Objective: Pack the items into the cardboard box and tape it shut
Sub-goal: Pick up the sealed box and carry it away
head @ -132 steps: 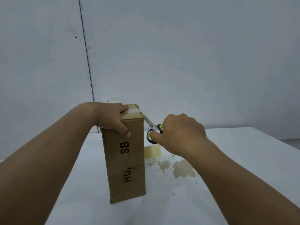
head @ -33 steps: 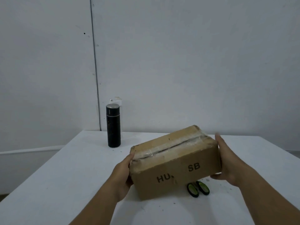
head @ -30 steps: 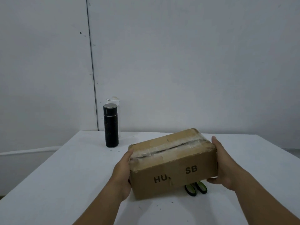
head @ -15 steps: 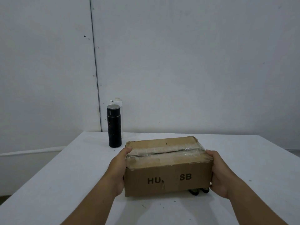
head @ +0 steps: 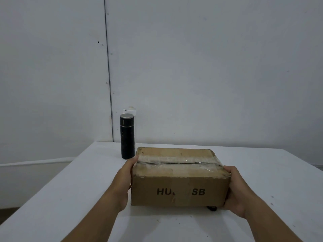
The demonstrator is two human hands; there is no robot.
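Here, taped cardboard box between both hands, black flask behind, scissors beneath

I am looking at a brown cardboard box with clear tape along its closed top seam, sitting on a white table. My left hand is pressing flat against its left end and my right hand is gripping its right end. Something small and dark is peeking from under the box's right corner, possibly a handle. A black cylindrical flask is standing upright behind, apart from the box.
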